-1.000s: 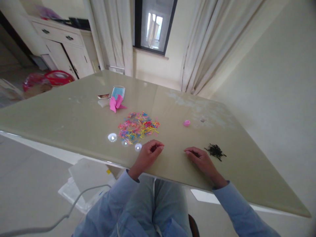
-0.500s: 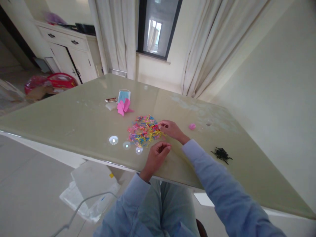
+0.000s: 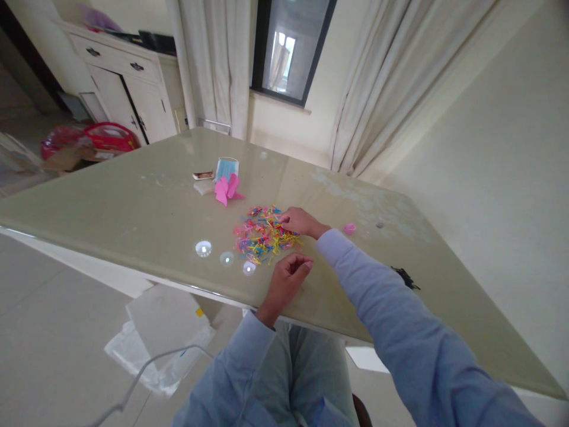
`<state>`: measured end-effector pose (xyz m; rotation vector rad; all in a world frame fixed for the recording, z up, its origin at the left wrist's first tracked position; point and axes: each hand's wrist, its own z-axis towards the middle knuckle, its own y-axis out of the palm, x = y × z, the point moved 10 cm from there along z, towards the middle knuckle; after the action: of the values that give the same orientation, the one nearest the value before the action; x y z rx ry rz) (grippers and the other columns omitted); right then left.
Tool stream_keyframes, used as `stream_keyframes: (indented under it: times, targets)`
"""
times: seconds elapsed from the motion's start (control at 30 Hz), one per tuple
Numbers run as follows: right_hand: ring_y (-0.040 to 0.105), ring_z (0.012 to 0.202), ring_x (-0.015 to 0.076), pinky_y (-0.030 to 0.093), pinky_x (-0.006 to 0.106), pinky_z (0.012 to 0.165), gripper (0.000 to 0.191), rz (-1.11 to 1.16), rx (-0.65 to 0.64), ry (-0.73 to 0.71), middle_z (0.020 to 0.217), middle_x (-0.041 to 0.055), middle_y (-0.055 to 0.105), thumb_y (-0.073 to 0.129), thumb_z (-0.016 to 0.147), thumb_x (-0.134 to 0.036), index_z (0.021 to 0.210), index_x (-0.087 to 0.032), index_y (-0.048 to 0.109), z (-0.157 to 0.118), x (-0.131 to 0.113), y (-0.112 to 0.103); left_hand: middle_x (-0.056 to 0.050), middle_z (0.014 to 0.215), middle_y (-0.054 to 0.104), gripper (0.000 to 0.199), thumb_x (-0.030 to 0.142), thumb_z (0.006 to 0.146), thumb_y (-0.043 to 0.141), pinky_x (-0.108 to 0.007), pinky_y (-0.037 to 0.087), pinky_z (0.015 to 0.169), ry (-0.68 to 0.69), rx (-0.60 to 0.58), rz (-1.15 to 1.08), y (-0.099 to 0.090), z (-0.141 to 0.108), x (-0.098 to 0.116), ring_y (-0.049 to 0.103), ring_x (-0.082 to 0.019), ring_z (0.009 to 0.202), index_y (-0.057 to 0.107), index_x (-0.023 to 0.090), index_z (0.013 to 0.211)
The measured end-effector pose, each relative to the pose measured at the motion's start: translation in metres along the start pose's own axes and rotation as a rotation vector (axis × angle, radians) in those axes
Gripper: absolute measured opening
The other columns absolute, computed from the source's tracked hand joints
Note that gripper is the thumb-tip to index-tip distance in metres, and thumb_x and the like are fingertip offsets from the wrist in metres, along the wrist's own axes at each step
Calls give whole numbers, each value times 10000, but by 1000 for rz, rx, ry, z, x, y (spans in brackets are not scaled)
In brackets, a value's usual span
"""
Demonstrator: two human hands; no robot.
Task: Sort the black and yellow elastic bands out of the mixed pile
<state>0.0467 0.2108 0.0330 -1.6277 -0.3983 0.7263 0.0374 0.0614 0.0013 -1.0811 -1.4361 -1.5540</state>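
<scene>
Curling right hand's (image 3: 299, 220) grip over coloured strips (image 3: 276, 238) just beneath fingertips, hold indeterminable, with left hand (image 3: 287, 279) pinched together nearer body; likely mid-selection, calling for clean separation of one strip.

Both arms reach forward, blue sleeves down to the wrists. Right arm (image 3: 395, 302) extended, slanting across toward the person's left; right hand (image 3: 301, 222) farther out than the other, back of it up, fingers bent downward. Right fingertips partly hidden; grip unclear. Left arm (image 3: 242, 359) bent, reach shorter. Left hand (image 3: 287, 281) nearer the body, thumb side up, fingers curled in loosely, thumb and forefinger tips together or nearly so. Too small to tell if anything is pinched there. Hands close, apart, right beyond left. Wrists bare just past the cuffs. Legs (image 3: 306, 367) side by side below, between the arms.
</scene>
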Motion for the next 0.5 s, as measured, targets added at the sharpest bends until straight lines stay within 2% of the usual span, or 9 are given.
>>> stream_keyframes:
  times: [0.2, 0.37, 0.5]
  targets:
    - [635, 784, 158, 430, 229, 709, 213, 83, 24, 40, 884, 44, 754, 635, 760, -164, 923, -157, 772, -11, 10, 0, 27, 612, 557, 279, 427, 706, 703, -232, 346, 538, 4, 14, -5, -1, 1, -2, 437, -95, 546, 675, 158, 776]
    - [626, 694, 125, 443, 206, 652, 205, 139, -4, 76, 851, 27, 752, 616, 795, -192, 939, -153, 757, -22, 18, -2, 35, 602, 541, 283, 420, 708, 698, -226, 322, 514, -7, 12, -9, -2, 1, -4, 413, -85, 525, 679, 152, 797]
    - [624, 696, 129, 438, 208, 651, 230, 138, -12, 94, 843, 33, 753, 567, 804, -171, 925, -152, 762, -26, 21, -5, 42, 584, 519, 299, 431, 694, 700, -219, 296, 490, -23, 13, -29, -1, 0, -4, 392, -79, 510, 671, 149, 788]
